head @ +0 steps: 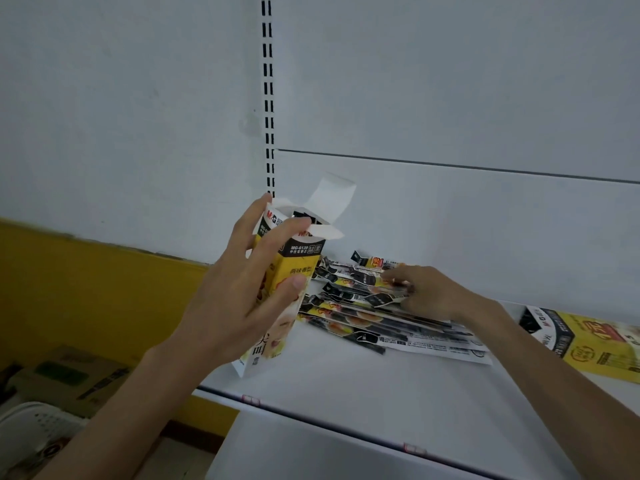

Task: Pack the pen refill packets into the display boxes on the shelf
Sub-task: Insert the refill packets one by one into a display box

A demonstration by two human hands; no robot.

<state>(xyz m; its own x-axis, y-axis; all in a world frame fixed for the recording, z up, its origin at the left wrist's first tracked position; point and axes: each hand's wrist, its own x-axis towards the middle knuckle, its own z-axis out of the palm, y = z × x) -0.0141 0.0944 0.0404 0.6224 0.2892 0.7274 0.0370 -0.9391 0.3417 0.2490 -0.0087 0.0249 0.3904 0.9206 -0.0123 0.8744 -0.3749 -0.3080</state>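
Yellow card box (294, 271) stood on the white shelf (346, 386), flaps open, with my left hand (239, 296) wrapped round it. My right hand (429, 292) lay on the thin, shiny packets (374, 320) beside it. I could not tell if its fingers (398, 273) pinched one. Next, I think, one long packet must be lifted and slid in end first.

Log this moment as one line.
left hand grips open display box upright | right hand pinches refill packets | second box lying right
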